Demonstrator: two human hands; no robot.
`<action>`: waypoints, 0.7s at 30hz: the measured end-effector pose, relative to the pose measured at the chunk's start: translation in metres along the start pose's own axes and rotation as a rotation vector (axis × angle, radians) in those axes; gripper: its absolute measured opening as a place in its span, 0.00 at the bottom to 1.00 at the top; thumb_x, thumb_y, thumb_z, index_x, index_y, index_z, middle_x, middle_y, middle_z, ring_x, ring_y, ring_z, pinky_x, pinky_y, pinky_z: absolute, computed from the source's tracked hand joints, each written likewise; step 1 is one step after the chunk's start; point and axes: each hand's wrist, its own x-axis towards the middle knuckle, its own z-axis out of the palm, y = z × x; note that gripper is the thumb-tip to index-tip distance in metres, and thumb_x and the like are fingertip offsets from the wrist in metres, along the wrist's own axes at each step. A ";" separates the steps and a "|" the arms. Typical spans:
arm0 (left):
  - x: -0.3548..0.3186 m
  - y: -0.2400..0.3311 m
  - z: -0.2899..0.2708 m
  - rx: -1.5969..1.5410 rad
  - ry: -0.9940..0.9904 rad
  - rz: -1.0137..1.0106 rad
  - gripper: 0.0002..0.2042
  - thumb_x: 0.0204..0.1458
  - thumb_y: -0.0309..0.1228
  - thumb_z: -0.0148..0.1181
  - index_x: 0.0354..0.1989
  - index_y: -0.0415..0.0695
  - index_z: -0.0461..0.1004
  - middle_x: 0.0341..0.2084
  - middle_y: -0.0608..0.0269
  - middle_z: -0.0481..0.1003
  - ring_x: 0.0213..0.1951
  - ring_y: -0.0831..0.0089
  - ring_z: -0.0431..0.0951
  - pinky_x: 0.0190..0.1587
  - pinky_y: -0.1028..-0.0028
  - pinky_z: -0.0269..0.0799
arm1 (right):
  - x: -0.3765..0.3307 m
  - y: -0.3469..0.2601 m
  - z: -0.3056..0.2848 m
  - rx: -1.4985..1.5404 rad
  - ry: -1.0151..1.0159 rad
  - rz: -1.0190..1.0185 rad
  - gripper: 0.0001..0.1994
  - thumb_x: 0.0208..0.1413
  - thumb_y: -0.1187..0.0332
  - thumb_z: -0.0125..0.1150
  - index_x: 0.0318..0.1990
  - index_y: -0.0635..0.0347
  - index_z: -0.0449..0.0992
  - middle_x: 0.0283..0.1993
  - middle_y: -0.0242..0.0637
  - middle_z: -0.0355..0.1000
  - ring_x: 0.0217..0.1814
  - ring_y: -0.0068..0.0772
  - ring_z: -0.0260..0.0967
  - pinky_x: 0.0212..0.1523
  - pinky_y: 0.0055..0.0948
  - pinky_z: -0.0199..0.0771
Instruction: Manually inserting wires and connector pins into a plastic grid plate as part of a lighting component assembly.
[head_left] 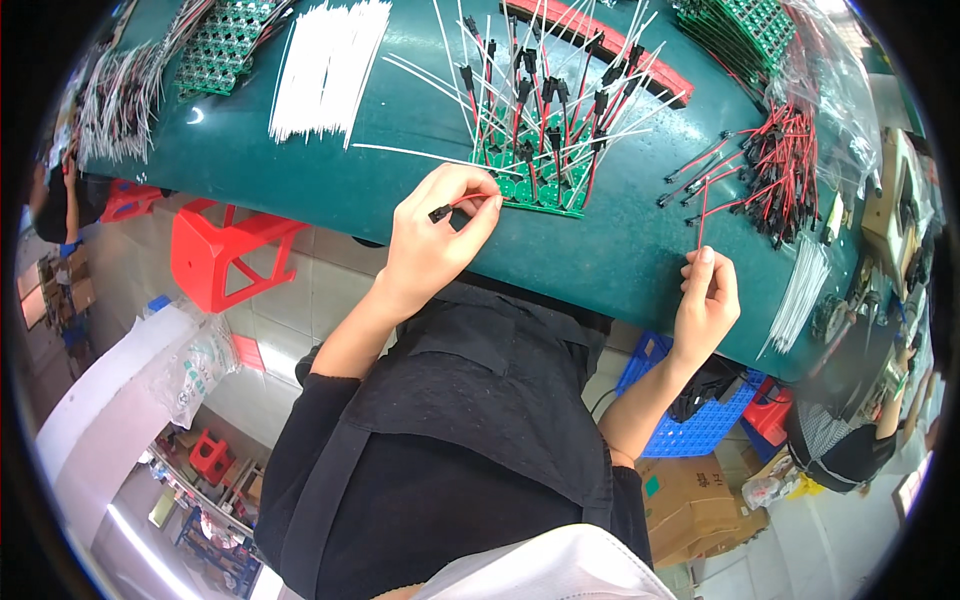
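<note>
My left hand pinches a short red wire with a black connector at the near left corner of a green circuit board panel. Many red and white wires with black connectors stand up out of that panel. My right hand rests on the dark green table near its front edge and pinches the lower end of a thin red wire that leads up toward a loose heap of red wires with black connectors.
A bundle of white wires and more green panels lie at the back left. Stacked panels in clear plastic sit at the back right. A red stool and a blue crate stand below the table. Another person sits at right.
</note>
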 end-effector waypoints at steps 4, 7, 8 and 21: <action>-0.001 -0.002 0.001 0.027 0.009 0.042 0.06 0.48 0.15 0.63 0.34 0.35 0.75 0.32 0.59 0.75 0.29 0.77 0.78 0.33 0.79 0.75 | 0.000 0.001 0.000 0.019 0.005 0.010 0.12 0.65 0.67 0.57 0.32 0.67 0.75 0.28 0.30 0.72 0.27 0.14 0.64 0.26 0.17 0.62; -0.003 -0.002 0.001 0.045 0.015 0.029 0.05 0.49 0.16 0.64 0.34 0.34 0.76 0.32 0.59 0.76 0.32 0.78 0.78 0.35 0.79 0.76 | 0.000 0.001 0.000 0.018 0.003 0.014 0.12 0.65 0.67 0.57 0.32 0.67 0.75 0.28 0.29 0.72 0.27 0.14 0.64 0.26 0.17 0.62; -0.003 -0.003 0.002 0.051 0.022 0.041 0.05 0.49 0.16 0.64 0.34 0.34 0.76 0.31 0.59 0.76 0.32 0.78 0.78 0.35 0.79 0.76 | 0.000 0.002 0.000 0.025 0.003 0.017 0.12 0.65 0.67 0.57 0.32 0.67 0.75 0.28 0.29 0.72 0.27 0.14 0.64 0.26 0.17 0.62; -0.002 -0.010 0.012 0.083 0.105 0.216 0.08 0.45 0.14 0.63 0.31 0.37 0.74 0.26 0.61 0.73 0.26 0.75 0.76 0.28 0.78 0.74 | 0.000 0.002 0.000 0.022 -0.015 0.053 0.12 0.66 0.67 0.57 0.32 0.65 0.76 0.26 0.28 0.70 0.26 0.13 0.63 0.26 0.16 0.62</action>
